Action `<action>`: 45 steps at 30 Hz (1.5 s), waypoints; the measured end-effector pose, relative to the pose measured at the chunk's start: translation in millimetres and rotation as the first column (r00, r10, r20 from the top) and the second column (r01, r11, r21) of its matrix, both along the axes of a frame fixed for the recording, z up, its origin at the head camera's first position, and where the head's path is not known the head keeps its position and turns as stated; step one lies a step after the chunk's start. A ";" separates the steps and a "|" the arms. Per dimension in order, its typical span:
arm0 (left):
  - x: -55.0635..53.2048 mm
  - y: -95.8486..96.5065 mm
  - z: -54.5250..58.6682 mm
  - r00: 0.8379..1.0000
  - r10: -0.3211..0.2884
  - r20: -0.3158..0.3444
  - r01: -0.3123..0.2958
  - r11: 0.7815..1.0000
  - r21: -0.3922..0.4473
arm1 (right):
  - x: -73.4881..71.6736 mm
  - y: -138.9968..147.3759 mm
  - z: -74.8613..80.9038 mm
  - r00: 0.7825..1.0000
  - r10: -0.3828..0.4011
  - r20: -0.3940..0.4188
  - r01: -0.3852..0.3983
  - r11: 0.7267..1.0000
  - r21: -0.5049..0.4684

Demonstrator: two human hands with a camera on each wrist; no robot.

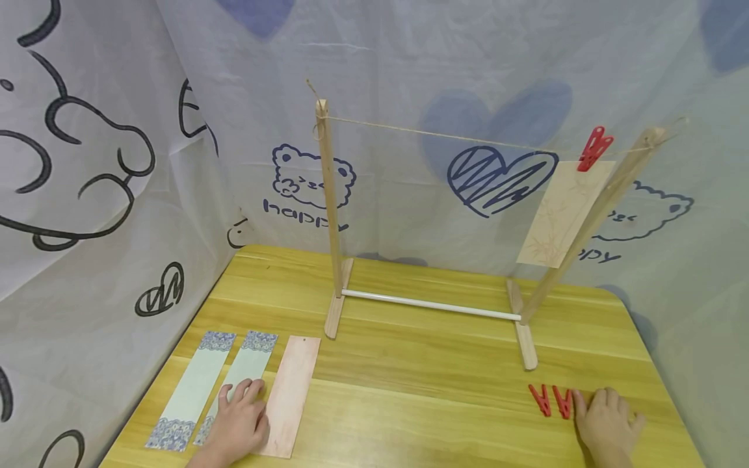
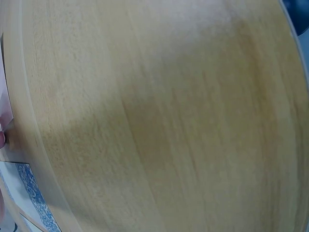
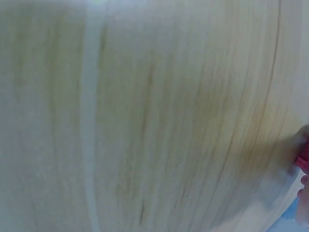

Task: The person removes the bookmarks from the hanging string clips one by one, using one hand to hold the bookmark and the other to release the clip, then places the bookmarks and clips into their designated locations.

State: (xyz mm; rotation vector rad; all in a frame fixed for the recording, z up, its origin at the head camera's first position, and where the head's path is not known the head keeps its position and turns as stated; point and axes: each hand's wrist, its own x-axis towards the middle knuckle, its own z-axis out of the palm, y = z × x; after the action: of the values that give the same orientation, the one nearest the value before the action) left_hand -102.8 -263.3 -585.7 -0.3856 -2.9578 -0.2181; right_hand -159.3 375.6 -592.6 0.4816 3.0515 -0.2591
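My left hand (image 1: 236, 419) rests over the middle one of three paper bookmarks at the left, its fingers loosely bent. This pale green bookmark (image 1: 255, 361) has blue patterned ends, and its lower part is partly hidden by the hand. On its left lies a matching bookmark (image 1: 193, 383); on its right, beside the thumb, a pink bookmark (image 1: 295, 383) with a small hole at the top. My right hand (image 1: 608, 422) lies at the right of the table, fingers loosely bent. Its thumb is at a red clothespin (image 1: 562, 403), next to another red clothespin (image 1: 540, 400).
A wooden rack stands at the back, with a left post (image 1: 330, 201), a right post (image 1: 591, 224) and a white rod (image 1: 430, 303) low between them. A string (image 1: 427, 132) joins the tops. Near the right post a clothespin (image 1: 595, 149) holds a cream bookmark (image 1: 558, 218).
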 end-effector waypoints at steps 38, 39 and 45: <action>-29.0 11.8 8.8 0.996 0.059 -0.072 -0.049 0.989 0.139 | -6.2 -2.9 33.9 0.968 0.020 -0.250 -0.032 0.999 -0.044; -30.9 13.1 9.6 0.995 0.060 -0.079 -0.048 0.988 0.147 | -7.5 -4.2 36.7 0.967 0.020 -0.254 -0.033 0.998 -0.049; -44.3 21.4 15.1 0.996 0.051 -0.070 -0.038 0.983 0.182 | -16.3 -11.2 51.9 0.958 0.018 -0.287 -0.037 0.998 -0.058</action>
State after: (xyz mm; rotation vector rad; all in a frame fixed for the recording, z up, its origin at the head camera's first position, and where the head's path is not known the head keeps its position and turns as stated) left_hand -147.1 -241.8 -570.5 -0.2966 -2.8404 -0.4520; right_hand -175.6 364.4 -540.7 0.4319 3.3146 -0.4611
